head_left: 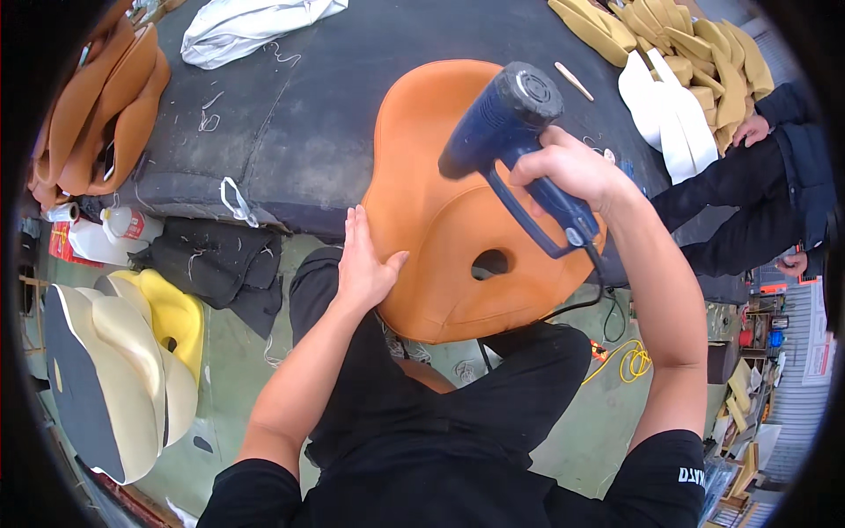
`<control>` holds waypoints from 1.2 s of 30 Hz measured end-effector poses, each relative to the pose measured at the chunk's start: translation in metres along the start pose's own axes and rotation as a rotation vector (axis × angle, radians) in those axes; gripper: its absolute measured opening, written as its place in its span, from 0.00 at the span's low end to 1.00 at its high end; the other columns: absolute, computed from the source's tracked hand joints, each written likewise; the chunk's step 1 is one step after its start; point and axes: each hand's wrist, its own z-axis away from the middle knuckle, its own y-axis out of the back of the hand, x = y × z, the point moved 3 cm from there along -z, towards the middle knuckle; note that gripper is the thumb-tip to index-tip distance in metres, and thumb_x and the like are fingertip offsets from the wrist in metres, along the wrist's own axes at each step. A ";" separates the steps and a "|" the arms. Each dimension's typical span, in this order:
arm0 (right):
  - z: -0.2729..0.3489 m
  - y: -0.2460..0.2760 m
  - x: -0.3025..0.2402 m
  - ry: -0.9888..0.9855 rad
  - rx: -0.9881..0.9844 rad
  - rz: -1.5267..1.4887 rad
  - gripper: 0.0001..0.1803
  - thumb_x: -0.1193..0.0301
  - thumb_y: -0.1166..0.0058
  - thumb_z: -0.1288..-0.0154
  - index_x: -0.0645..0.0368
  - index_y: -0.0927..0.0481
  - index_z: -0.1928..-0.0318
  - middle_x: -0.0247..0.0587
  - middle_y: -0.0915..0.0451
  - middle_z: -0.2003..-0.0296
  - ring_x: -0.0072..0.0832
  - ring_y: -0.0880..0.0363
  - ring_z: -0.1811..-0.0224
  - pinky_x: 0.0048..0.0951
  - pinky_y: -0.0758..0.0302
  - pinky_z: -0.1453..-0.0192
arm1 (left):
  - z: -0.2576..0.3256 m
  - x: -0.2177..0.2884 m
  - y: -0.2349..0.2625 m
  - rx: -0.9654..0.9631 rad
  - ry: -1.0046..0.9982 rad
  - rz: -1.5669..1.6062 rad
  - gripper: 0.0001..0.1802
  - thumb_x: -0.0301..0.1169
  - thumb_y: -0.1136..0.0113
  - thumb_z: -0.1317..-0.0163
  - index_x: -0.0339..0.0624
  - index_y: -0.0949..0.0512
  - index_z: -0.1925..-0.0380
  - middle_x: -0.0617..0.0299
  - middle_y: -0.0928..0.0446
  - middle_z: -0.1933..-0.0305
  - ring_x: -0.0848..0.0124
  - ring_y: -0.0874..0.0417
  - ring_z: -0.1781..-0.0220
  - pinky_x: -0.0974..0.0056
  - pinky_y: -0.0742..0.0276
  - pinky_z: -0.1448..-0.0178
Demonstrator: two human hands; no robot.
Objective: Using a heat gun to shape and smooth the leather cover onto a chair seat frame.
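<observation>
A blue heat gun [502,114] with a dark round rear cap is gripped by its handle in my right hand [568,172]. Its nozzle points left and down over an orange-tan upholstered seat [431,220]. That seat has a curved seam and an oval hole, and it rests partly on the dark table, its near end above my lap. My left hand [363,268] lies with fingers extended and thumb apart against the seat's left edge. From the handle's base a black cord [594,273] runs down past the seat's right side.
A dark padded table [326,114] spreads ahead, with white fabric [251,26] on it. Brown seats [106,106] are stacked far left; cream foam pieces [123,370] stand near left. Foam offcuts [695,44] pile up far right. Another person [748,185] is at right. A yellow cable [629,363] crosses the floor.
</observation>
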 end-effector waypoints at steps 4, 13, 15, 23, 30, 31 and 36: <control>-0.005 -0.004 -0.004 -0.088 -0.062 0.052 0.24 0.74 0.37 0.44 0.73 0.24 0.48 0.44 0.19 0.69 0.29 0.16 0.73 0.29 0.16 0.72 | -0.002 -0.002 0.000 -0.023 -0.016 0.035 0.61 0.39 0.23 0.40 0.25 0.54 0.19 0.30 0.50 0.15 0.42 0.47 0.13 0.49 0.39 0.16; -0.037 -0.046 -0.023 0.079 -0.016 -0.111 0.07 0.74 0.40 0.40 0.66 0.20 0.65 0.42 0.19 0.72 0.29 0.18 0.76 0.31 0.17 0.71 | -0.001 -0.001 0.000 -0.031 0.002 0.020 0.62 0.41 0.23 0.40 0.25 0.54 0.19 0.31 0.50 0.15 0.43 0.46 0.13 0.50 0.37 0.17; -0.044 -0.049 -0.027 0.073 -0.084 -0.141 0.07 0.74 0.41 0.40 0.67 0.19 0.67 0.42 0.20 0.74 0.29 0.18 0.77 0.31 0.19 0.71 | -0.001 -0.001 -0.001 -0.036 0.002 0.027 0.62 0.41 0.23 0.40 0.25 0.54 0.19 0.30 0.50 0.15 0.44 0.46 0.13 0.50 0.36 0.17; -0.024 -0.029 -0.005 0.017 -0.058 -0.010 0.09 0.73 0.40 0.43 0.66 0.20 0.63 0.43 0.19 0.74 0.28 0.19 0.78 0.30 0.19 0.73 | 0.000 -0.005 0.000 -0.015 -0.035 0.020 0.61 0.42 0.23 0.40 0.24 0.53 0.20 0.29 0.49 0.16 0.43 0.47 0.13 0.50 0.37 0.16; 0.038 -0.007 0.029 -0.111 0.060 -0.117 0.23 0.75 0.37 0.46 0.69 0.24 0.49 0.45 0.20 0.71 0.32 0.18 0.79 0.30 0.17 0.73 | 0.000 -0.001 0.002 -0.025 -0.012 0.026 0.61 0.42 0.23 0.40 0.24 0.53 0.19 0.30 0.49 0.16 0.44 0.48 0.12 0.50 0.39 0.16; 0.041 -0.008 0.037 -0.108 0.078 -0.159 0.24 0.76 0.38 0.46 0.70 0.24 0.48 0.45 0.20 0.71 0.33 0.18 0.80 0.31 0.17 0.73 | -0.001 0.000 0.003 -0.024 -0.011 0.030 0.61 0.42 0.23 0.40 0.24 0.53 0.19 0.30 0.49 0.16 0.44 0.48 0.12 0.50 0.39 0.16; 0.045 -0.024 0.050 -0.065 0.103 -0.256 0.29 0.76 0.39 0.45 0.68 0.26 0.41 0.43 0.21 0.67 0.31 0.18 0.78 0.31 0.18 0.73 | -0.001 0.000 0.001 -0.036 -0.009 0.038 0.61 0.42 0.23 0.39 0.24 0.53 0.19 0.30 0.50 0.15 0.44 0.48 0.12 0.50 0.39 0.16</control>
